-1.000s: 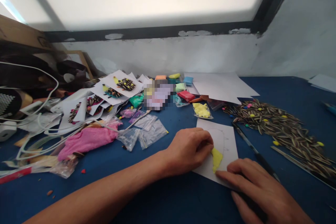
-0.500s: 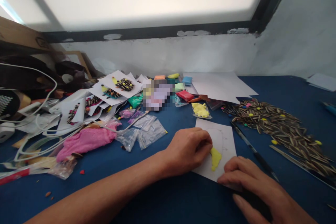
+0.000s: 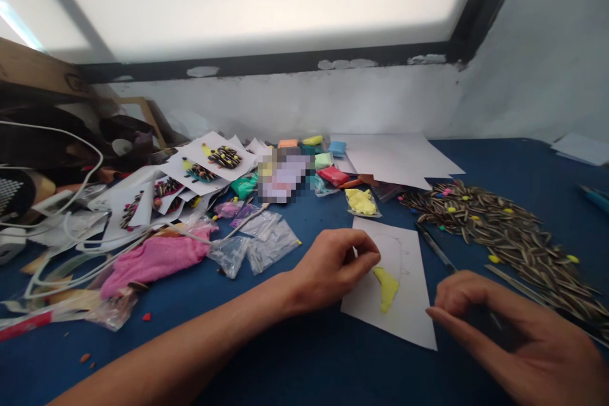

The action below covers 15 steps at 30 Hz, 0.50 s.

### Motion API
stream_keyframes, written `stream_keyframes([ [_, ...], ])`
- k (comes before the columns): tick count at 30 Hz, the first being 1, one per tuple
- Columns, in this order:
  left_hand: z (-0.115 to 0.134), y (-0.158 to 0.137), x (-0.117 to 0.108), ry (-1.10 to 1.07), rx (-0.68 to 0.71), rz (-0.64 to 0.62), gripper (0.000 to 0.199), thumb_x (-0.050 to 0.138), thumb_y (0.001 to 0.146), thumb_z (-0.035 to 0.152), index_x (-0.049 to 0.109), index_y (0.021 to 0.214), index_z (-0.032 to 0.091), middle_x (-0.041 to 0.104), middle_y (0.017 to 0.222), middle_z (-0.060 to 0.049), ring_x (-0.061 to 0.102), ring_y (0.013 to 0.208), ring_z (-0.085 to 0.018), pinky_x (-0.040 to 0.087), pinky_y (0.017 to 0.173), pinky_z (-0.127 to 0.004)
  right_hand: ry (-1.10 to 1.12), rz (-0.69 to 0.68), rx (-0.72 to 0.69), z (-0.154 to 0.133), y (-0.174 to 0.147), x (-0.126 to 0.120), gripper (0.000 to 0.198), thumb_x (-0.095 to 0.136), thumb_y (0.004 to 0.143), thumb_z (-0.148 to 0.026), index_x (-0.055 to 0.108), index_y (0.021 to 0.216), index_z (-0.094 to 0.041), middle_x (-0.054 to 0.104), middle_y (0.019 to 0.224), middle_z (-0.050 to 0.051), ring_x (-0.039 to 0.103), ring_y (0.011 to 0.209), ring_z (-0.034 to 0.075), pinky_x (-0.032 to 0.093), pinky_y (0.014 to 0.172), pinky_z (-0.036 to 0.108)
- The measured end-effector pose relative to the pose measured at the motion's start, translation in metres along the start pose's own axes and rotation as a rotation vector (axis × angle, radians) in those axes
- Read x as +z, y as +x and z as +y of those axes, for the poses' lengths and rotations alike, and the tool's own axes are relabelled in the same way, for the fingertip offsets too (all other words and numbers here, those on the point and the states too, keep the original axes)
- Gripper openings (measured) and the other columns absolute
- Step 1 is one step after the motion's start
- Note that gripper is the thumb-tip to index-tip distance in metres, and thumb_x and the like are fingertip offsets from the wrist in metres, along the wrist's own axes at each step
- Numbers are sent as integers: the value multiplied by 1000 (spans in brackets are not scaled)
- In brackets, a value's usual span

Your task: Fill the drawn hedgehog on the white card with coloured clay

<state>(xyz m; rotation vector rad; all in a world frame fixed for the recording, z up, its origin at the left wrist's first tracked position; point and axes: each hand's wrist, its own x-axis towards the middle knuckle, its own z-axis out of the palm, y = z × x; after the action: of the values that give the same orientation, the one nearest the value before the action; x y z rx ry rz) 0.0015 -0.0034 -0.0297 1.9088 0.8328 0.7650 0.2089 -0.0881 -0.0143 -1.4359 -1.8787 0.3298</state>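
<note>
Well, right hand [image 3: 547,349] by the paper [image 3: 413,307], fingers [image 3: 459,292] bent

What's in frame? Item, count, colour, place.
Drawn-on paper: 1, white, front right of centre
Flat piece: 1, yellow, on that paper
Pen: 1, dark, right of paper
Seeds: uncountable, striped, right
Small balls: several, mixed, among seeds
Thin tool: 1, pale, by seeds
Packets: several, mixed, back centre
Blank sheets: several, white, back right
Decorated sheets: several, white, back left
Clear bags: several, colourless, centre
Bundle: 1, pink, left
Cables: count unclear, white, left
Pixelated item: 1, unclear, back centre
Box: 1, brown, far left
Tabletop: 1, blue, foreground
Wall: 1, whitish, behind
Left grip: 1, bare, paper's left side
Right grip: 1, bare, right of paper
</note>
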Motion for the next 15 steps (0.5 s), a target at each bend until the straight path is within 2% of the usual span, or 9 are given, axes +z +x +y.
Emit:
stream_keyframes([
  [4, 1, 1, 0, -76, -47, 3, 15, 54, 90, 22, 61, 80, 13, 54, 67, 3, 44, 57, -7, 34, 53, -19, 23, -80, 90, -3, 0, -3, 24, 64, 81, -46, 65, 66, -27, 69, 68, -4, 65, 56, 11, 50, 50, 14],
  [9, 4, 1, 0, -102, -20, 22, 18, 54, 91, 26, 61, 80, 13, 55, 68, 2, 45, 59, -8, 35, 54, -20, 47, -139, 138, 0, -4, -3, 24, 61, 85, -46, 69, 73, -27, 69, 66, -5, 65, 53, 11, 51, 51, 15],
  [12, 7, 1, 0, -69, 7, 46, 15, 56, 89, 22, 63, 80, 13, 57, 69, 2, 45, 60, -8, 36, 56, -20, 13, -144, 76, 4, -5, -3, 22, 60, 86, -43, 72, 77, -27, 71, 68, -4, 67, 55, 12, 52, 52, 15],
  [15, 8, 1, -1, -29, 10, 98, 12, 57, 88, 19, 64, 79, 13, 58, 69, 2, 45, 60, -8, 37, 57, -20, -66, -143, -64, 8, -4, -5, 19, 59, 88, -37, 74, 85, -26, 75, 76, -2, 71, 63, 14, 56, 56, 17],
])
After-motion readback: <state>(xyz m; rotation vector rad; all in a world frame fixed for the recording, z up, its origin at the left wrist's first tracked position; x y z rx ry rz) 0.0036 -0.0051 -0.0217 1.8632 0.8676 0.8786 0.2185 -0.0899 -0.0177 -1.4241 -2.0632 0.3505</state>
